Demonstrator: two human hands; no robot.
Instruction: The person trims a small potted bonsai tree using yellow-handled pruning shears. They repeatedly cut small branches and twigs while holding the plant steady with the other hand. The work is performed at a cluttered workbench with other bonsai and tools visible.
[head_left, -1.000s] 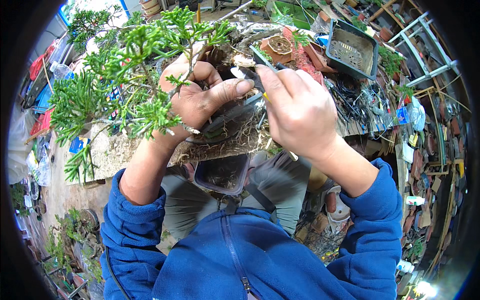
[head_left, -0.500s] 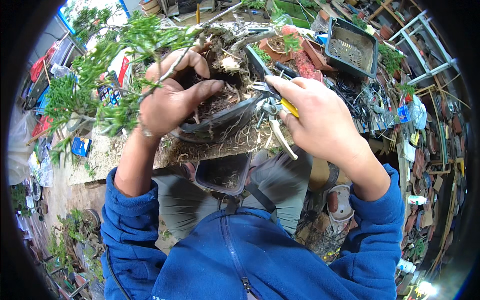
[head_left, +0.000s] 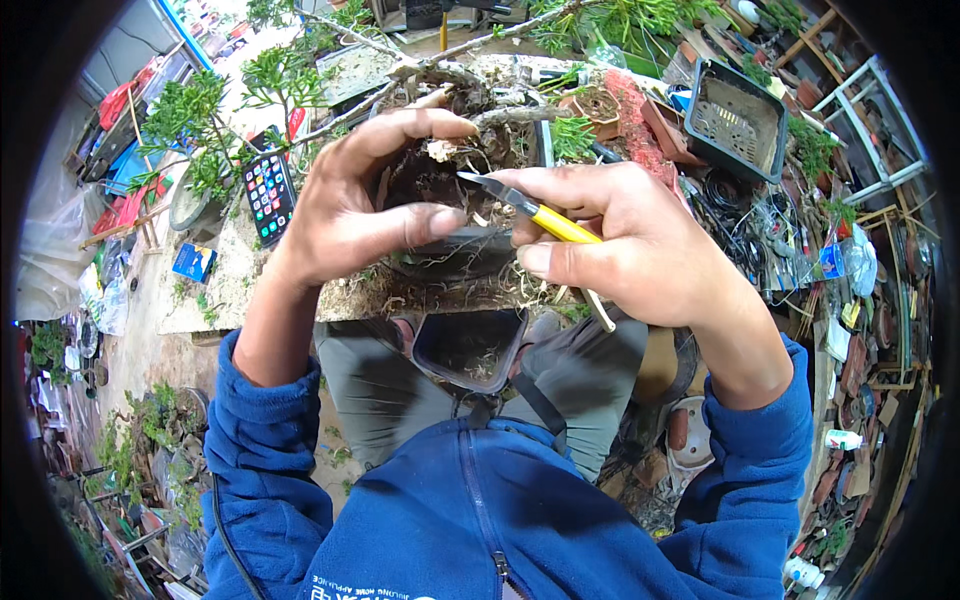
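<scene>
A juniper with green foliage and bare branches rises from a dark pot of soil and stringy roots. My left hand curves around the left side of the exposed root base, thumb and index finger apart. Its index fingertip lies by the pale wood; its other fingers are mostly hidden. In my right hand is a knife with a yellow handle and short pointed blade. The blade points left toward the roots, between my left thumb and index finger. Beneath this hand, a pale tool handle sticks out.
Left on the soil-strewn bench lie a phone and a small blue packet. A dark plastic tray stands back right, near red netting and tangled black cable. Another dark tub sits below the bench edge.
The foliage has swung up and away, uncovering the phone. My right hand has turned and brought the knife blade left to the roots. My left fingers have spread wider.
</scene>
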